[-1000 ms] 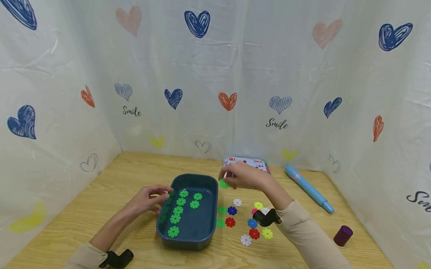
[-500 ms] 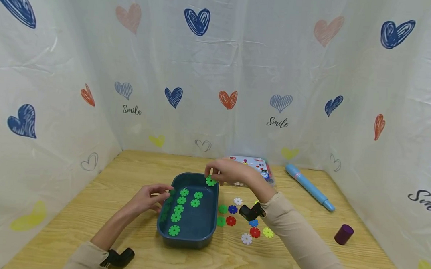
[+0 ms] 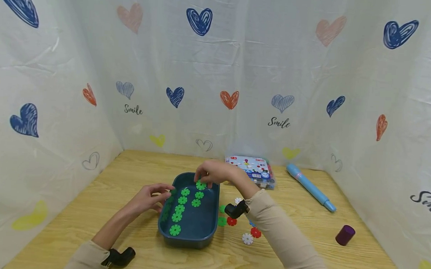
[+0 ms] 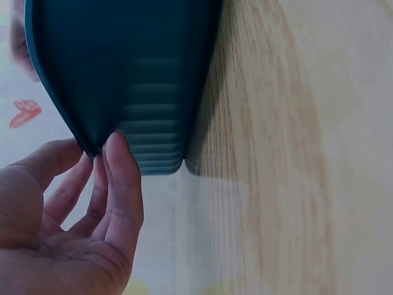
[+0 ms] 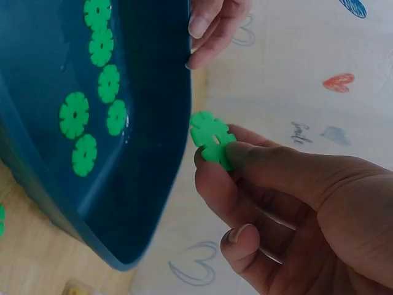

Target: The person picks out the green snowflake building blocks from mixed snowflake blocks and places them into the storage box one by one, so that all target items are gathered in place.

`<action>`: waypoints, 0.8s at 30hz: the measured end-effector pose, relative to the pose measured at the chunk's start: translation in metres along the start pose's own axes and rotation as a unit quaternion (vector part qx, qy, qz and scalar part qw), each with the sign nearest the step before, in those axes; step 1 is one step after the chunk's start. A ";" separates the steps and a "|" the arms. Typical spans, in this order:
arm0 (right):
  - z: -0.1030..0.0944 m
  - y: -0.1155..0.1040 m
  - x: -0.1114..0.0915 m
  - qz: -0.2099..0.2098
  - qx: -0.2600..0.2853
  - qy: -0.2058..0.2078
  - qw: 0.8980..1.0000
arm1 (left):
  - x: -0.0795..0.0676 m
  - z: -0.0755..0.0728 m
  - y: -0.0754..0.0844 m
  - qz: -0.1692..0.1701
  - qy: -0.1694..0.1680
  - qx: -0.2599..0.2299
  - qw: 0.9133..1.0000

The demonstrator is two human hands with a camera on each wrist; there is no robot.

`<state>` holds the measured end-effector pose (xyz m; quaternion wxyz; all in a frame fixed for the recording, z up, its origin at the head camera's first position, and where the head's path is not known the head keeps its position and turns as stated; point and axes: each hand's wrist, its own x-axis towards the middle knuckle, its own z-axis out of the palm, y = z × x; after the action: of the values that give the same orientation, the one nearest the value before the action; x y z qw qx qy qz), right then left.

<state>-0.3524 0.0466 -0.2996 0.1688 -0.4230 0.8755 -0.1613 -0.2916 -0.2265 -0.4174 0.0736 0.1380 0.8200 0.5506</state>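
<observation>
A dark blue plastic basin (image 3: pixel 187 243) stands on the table, with several green notched snowflake discs (image 3: pixel 179 208) lying flat in it. My left hand (image 3: pixel 145 199) is at its left side; in the left wrist view thumb and fingers pinch the basin's rim (image 4: pixel 52 92). Over the far end of the basin, my right hand (image 3: pixel 215 172) holds one green snowflake disc (image 5: pixel 212 136) between thumb and fingertips. That disc is tilted and above the basin's floor.
Right of the basin lie loose discs: two green, a red disc (image 3: pixel 231 221), a white disc (image 3: pixel 247 238) and others partly behind the right forearm. A boxed set (image 3: pixel 251 171), a light blue tube (image 3: pixel 310 187) and a purple cylinder (image 3: pixel 345 235) stand farther off.
My right hand has carried the green disc leftward, from beside the basin's far right corner to over its inside. The left hand has stayed at the rim.
</observation>
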 end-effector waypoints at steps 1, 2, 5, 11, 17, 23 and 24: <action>0.001 0.000 0.002 0.000 0.003 -0.001 1.000 | 0.000 0.000 0.000 0.000 0.000 0.000 1.000; 0.003 0.001 0.005 0.001 0.005 -0.004 1.000 | 0.000 0.000 0.000 0.001 -0.001 0.000 1.000; 0.008 0.002 0.012 0.007 0.001 -0.011 1.000 | 0.000 -0.001 0.001 -0.001 0.000 -0.003 1.000; 0.019 0.006 0.025 0.013 0.027 -0.047 0.998 | 0.000 -0.001 0.001 -0.002 0.001 -0.008 1.000; 0.027 0.005 0.036 0.037 0.056 -0.096 0.993 | 0.000 -0.001 -0.001 0.003 0.000 -0.004 1.000; 0.037 0.002 0.042 0.057 0.070 -0.115 0.989 | 0.001 -0.001 -0.002 0.010 -0.001 -0.002 1.000; 0.038 0.003 0.043 0.062 0.074 -0.117 0.988 | 0.001 -0.001 -0.002 0.010 -0.001 -0.002 1.000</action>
<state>-0.3631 0.0086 -0.3413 0.3111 -0.3698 0.8599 -0.1642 -0.2929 -0.2274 -0.4190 0.0693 0.1469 0.8176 0.5524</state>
